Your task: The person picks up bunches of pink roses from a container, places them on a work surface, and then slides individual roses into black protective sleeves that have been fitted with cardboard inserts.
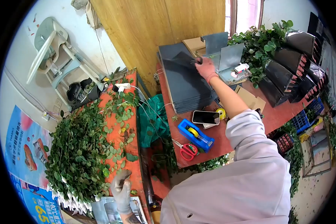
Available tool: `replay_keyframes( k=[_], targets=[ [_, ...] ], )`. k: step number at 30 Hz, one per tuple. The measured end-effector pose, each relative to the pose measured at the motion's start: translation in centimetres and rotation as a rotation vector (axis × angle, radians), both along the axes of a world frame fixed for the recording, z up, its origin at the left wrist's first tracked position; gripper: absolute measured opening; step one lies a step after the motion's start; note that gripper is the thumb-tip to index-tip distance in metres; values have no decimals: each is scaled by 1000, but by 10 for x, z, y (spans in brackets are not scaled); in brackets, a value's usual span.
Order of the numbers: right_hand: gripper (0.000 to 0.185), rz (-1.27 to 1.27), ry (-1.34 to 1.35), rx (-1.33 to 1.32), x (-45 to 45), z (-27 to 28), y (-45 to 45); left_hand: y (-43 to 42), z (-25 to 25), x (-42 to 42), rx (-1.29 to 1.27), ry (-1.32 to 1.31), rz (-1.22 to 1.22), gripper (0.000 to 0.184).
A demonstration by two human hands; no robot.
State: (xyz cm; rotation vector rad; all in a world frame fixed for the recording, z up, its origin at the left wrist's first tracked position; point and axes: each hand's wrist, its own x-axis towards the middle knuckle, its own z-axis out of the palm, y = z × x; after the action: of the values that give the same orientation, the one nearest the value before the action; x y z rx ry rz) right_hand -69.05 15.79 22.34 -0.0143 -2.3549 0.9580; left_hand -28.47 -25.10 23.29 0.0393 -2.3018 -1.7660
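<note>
My right hand [206, 69], in a pink glove with dark fingertips, reaches over the right edge of a tall stack of dark sheets [183, 78]. Its fingers are pinched together by the top sheet; what they hold is too small to make out. Right beside it stands a grey metal holder [230, 57] with upright plates. My left hand [121, 192], gloved in grey, is over the orange table's [117, 112] near end, above a metal-framed tray [105, 211]. Its fingers are loosely curled, thumb apart, nothing visible between them. Leafy stems with white-wrapped ends [80, 153] lie to its left.
On the red table [170, 128] are a blue tape dispenser [196, 135], red scissors [188, 152], a phone [206, 117] and yellow tape [221, 113]. Black-wrapped bundles [282, 76] lie at the right. Green plastic [151, 121] fills the gap between tables.
</note>
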Motion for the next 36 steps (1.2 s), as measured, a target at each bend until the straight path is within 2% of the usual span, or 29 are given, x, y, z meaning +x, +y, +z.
replay_keyframes(
  k=[4,6,7,8,10,12,14,15,16,18,19,21,23,26,28,29,30,32,33,34,36],
  targets=[
    [21,-32,125,77,34,-4,8,36,-8,-52,201,14,-104,36],
    [21,148,-9,204,40,-11,8,49,-19,-80,375,-72,-212,37],
    [21,238,-33,227,39,-17,9,56,-23,-93,375,-76,-216,37],
    [21,233,-35,224,38,-24,10,62,-26,-105,421,-116,-253,37],
    [23,296,-34,23,37,-32,9,73,-31,-123,458,-155,-297,38],
    [21,292,-109,-5,21,-29,10,83,-37,-135,447,-212,-352,38],
    [20,53,50,180,17,-2,10,88,-45,-141,444,-212,-381,38],
    [20,-20,92,20,14,11,15,91,-45,-142,436,-223,-385,38],
    [20,-14,91,22,17,21,19,91,-47,-142,430,-233,-386,39],
    [24,-208,283,47,23,32,25,87,-52,-142,411,-230,-370,40],
    [24,-200,288,47,24,19,22,84,-54,-143,423,-242,-365,46],
    [26,-167,454,203,45,-29,5,83,-54,-148,439,-247,-355,51],
    [31,-16,304,187,71,-53,-6,88,-51,-160,479,-209,-330,63],
    [29,142,387,285,96,-56,-29,101,-50,-211,454,-270,-375,69],
    [28,241,556,357,107,-55,-55,131,-30,-254,530,-349,-362,66],
    [28,287,568,416,115,-56,-68,142,-18,-276,656,-394,-398,63],
    [26,294,461,481,125,-60,-81,150,-7,-295,782,-437,-433,60],
    [27,442,408,477,149,-60,-94,144,-1,-327,763,-459,-509,56],
    [30,480,350,462,153,-66,-100,139,-1,-339,733,-533,-408,48],
    [33,518,288,444,159,-71,-105,124,-5,-347,743,-618,-475,36],
    [39,543,194,408,173,-74,-116,103,-15,-355,267,-446,-423,43]
  ],
)
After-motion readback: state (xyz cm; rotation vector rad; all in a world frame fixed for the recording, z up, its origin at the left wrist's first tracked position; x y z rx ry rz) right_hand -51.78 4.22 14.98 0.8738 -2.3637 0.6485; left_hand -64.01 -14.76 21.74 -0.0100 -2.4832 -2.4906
